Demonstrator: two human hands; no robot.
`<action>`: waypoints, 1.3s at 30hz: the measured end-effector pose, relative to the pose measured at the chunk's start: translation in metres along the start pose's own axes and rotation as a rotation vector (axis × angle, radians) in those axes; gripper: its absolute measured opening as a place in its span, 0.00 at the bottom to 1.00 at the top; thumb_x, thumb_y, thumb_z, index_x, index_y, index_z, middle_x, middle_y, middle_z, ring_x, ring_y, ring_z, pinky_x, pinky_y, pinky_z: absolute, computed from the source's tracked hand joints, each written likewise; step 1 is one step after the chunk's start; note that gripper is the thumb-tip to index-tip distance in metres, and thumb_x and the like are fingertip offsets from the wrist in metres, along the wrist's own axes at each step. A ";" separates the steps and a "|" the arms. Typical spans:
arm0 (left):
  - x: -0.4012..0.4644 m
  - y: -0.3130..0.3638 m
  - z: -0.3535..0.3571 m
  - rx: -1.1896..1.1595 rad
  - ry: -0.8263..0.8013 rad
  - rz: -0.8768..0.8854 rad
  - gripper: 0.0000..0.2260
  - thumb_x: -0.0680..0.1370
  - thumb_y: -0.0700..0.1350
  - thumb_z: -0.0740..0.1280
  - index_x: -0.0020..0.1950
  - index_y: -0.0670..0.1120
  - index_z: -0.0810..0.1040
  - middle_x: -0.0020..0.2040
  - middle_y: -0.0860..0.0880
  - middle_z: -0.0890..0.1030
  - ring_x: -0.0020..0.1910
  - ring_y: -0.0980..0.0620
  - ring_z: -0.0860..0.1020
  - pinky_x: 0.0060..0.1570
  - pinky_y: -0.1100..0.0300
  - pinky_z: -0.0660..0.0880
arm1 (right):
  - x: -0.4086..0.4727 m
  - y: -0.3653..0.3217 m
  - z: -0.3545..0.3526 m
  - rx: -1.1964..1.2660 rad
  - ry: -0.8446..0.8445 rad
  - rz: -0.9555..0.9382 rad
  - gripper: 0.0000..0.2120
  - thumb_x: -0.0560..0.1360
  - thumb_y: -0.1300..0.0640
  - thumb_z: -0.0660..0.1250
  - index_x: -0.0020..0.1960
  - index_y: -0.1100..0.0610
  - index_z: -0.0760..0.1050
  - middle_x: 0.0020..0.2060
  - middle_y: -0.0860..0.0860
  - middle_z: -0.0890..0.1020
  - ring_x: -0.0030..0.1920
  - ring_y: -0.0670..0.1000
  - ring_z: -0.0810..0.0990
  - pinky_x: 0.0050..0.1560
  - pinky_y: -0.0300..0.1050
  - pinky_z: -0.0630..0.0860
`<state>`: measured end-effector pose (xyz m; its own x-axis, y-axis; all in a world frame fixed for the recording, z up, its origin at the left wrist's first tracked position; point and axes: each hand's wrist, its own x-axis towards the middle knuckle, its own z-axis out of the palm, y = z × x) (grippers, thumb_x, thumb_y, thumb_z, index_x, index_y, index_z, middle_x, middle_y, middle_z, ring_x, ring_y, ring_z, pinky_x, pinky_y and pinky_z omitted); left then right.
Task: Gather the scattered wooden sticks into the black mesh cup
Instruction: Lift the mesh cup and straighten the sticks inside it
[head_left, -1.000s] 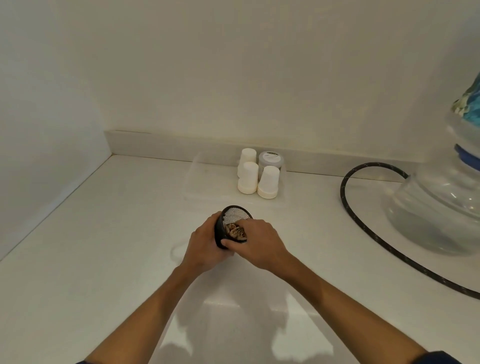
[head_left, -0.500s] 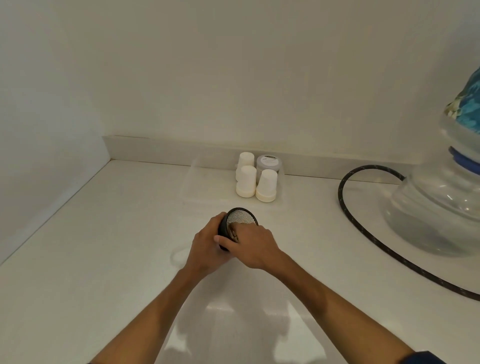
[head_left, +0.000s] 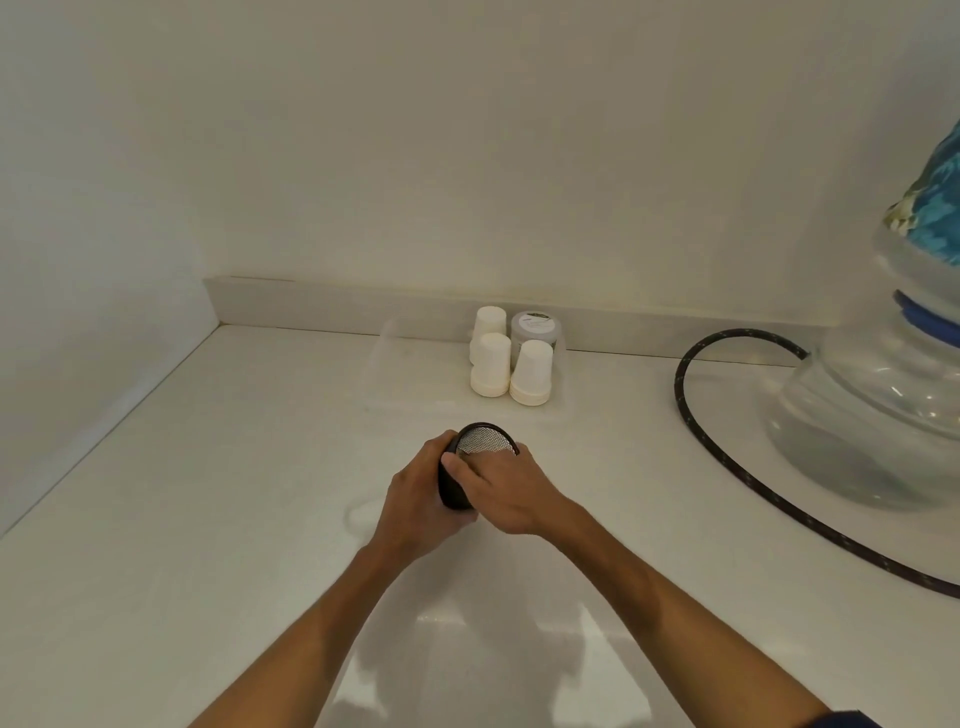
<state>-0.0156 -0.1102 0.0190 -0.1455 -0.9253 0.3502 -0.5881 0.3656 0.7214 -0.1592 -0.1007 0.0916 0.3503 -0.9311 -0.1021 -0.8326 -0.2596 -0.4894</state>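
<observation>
In front of the cluster of white paper cups (head_left: 511, 364), on the white counter (head_left: 208, 493), the black mesh cup (head_left: 480, 457) was held between two hands, tilted so that its open mouth faced up and away from the person. The left hand (head_left: 418, 501) was wrapped around the cup's left wall, and the right hand (head_left: 506, 493) was laid over its near rim, the fingers curled against the mouth; whether anything was pinched in them could not be told. No sticks could be made out inside the mesh. To the right of the cup, well apart, a dark braided hose (head_left: 727, 457) curved toward a clear water jug (head_left: 878, 415).
</observation>
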 end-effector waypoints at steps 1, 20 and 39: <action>0.000 0.000 0.000 0.004 0.000 0.007 0.41 0.61 0.50 0.81 0.70 0.47 0.69 0.60 0.54 0.80 0.55 0.55 0.79 0.52 0.68 0.74 | 0.000 0.000 0.000 0.016 -0.023 -0.009 0.31 0.82 0.38 0.42 0.52 0.55 0.79 0.48 0.52 0.84 0.53 0.52 0.78 0.72 0.59 0.56; 0.005 -0.003 0.001 -0.056 -0.015 -0.024 0.38 0.60 0.50 0.79 0.67 0.56 0.67 0.58 0.60 0.78 0.54 0.62 0.76 0.52 0.73 0.73 | -0.007 0.019 -0.012 0.225 0.563 -0.168 0.22 0.76 0.34 0.55 0.55 0.47 0.79 0.50 0.40 0.82 0.53 0.39 0.76 0.69 0.51 0.65; -0.006 -0.010 0.013 -0.126 -0.071 -0.143 0.30 0.66 0.61 0.73 0.63 0.64 0.61 0.54 0.66 0.77 0.53 0.70 0.76 0.47 0.74 0.72 | -0.014 0.016 0.034 -0.296 0.583 -0.216 0.32 0.70 0.28 0.62 0.57 0.54 0.78 0.52 0.48 0.83 0.55 0.48 0.80 0.70 0.48 0.61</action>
<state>-0.0194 -0.1095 0.0018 -0.1258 -0.9719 0.1991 -0.5032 0.2355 0.8315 -0.1632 -0.0828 0.0560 0.3026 -0.8151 0.4940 -0.8813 -0.4366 -0.1806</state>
